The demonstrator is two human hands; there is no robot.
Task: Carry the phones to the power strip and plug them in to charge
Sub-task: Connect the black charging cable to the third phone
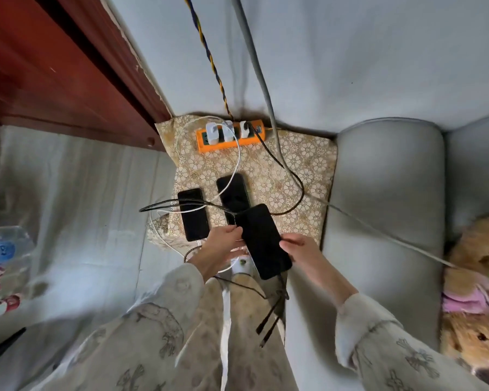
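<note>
Soft, dim daylight falls evenly here; I see no hard shadows, only a dark smudge behind the power strip (230, 136). The wide lens bends the edges, and the plush toy (476, 292) smears, perhaps from motion.

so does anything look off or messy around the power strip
Yes: there is a dark, scorch-like smudge on the wall right behind the orange power strip, and white and black cables lie tangled across the two phones on the patterned cloth.
</note>
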